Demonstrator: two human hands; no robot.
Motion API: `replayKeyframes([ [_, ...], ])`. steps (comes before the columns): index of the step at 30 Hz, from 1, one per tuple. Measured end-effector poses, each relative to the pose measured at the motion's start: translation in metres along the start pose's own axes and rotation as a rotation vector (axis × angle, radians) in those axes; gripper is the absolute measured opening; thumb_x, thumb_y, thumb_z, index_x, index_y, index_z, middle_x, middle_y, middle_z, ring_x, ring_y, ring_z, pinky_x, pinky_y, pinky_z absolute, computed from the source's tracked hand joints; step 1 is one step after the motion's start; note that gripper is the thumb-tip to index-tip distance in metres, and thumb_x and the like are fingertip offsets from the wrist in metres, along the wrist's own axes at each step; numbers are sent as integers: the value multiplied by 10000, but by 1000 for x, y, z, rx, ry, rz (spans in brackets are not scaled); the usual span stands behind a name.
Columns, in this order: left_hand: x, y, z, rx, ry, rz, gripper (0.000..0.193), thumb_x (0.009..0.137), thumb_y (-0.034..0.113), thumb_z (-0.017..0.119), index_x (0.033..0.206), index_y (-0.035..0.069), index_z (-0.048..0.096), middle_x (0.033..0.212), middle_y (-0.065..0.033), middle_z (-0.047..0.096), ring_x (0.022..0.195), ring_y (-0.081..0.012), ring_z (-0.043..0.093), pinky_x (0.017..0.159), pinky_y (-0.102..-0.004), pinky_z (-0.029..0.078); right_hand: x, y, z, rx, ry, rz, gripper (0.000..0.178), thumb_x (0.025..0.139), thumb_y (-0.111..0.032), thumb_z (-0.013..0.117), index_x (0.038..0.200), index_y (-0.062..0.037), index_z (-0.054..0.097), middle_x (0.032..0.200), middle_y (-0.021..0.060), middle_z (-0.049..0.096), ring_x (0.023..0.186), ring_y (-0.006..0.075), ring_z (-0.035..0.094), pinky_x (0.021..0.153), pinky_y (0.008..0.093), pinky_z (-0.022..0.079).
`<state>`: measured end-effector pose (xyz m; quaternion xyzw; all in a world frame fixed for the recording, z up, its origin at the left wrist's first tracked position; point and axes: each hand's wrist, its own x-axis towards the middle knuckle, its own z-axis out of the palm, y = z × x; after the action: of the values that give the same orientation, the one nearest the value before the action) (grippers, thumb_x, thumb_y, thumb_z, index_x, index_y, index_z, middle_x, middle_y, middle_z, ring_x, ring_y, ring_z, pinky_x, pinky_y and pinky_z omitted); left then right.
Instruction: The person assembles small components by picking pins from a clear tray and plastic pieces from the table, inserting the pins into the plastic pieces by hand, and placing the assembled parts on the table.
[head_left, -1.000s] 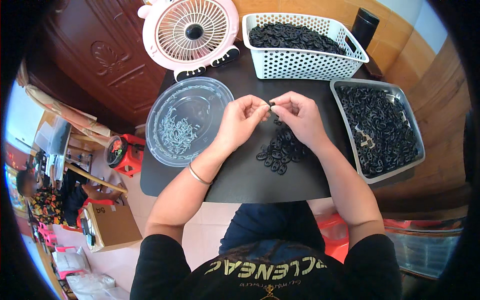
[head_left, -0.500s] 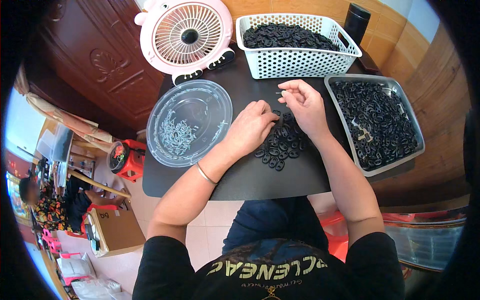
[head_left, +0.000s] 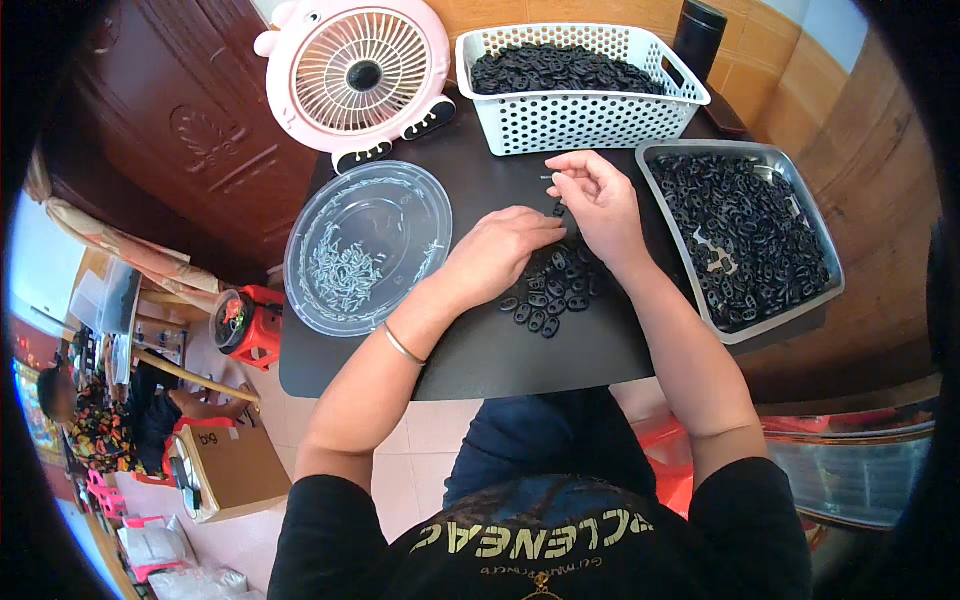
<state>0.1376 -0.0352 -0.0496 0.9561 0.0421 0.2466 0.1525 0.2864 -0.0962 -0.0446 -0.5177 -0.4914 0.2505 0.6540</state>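
Blk links point(head_left: 548, 294): heaped on tbl point(head_left: 470, 365), R of clear dish point(head_left: 400, 225).
L hand point(head_left: 502, 250): laid at links' far end, fingers together; grip can't be told.
R hand point(head_left: 602, 208): held half-curled; grip can't be told.

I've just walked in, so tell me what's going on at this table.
A person works at a dark table. The left hand is at the far edge of a pile of black pieces; the right hand is beside it, and whether its fingers hold anything is unclear. A clear round dish of small pale pins lies to the left, a metal tray of black pieces to the right, and a white basket of more beyond.
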Motion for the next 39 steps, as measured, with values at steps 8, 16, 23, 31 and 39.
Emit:
replayKeyframes([
  [8,-12,1,-16,26,-41,-86,225,678,-16,579,893,31,624,911,-85,607,867,-256,543,781,-345,441,-1,-2,2,-1,-12,-12,127,802,-2,530,915,12,587,828,55,595,731,89,591,669,210,488],
  [16,-16,2,-16,34,10,-85,221,665,1,600,882,34,619,801,-84,555,790,-250,524,732,-342,441,-3,-2,2,-33,-85,3,141,817,-20,530,954,3,558,861,28,578,738,68,569,654,184,445],
  [23,-20,-5,-20,-358,199,-348,186,753,-24,554,934,5,583,791,-61,542,753,-179,572,685,-283,476,-5,-5,6,-10,-91,5,120,786,-13,580,905,3,576,808,31,576,724,74,578,656,191,471],
  [31,-20,-10,-26,-1442,445,-699,124,798,-9,574,909,21,526,865,-54,575,831,-142,601,728,-221,489,-5,-7,5,26,-190,84,143,793,-21,581,935,-8,563,828,34,582,725,80,579,656,193,460],
  [39,-21,-9,-19,-1444,457,-629,214,787,-2,589,996,27,553,874,-29,573,806,-89,558,743,-209,464,-11,-17,11,84,-319,158,127,814,-26,559,939,-13,549,842,42,591,746,92,586,640,198,457],
])
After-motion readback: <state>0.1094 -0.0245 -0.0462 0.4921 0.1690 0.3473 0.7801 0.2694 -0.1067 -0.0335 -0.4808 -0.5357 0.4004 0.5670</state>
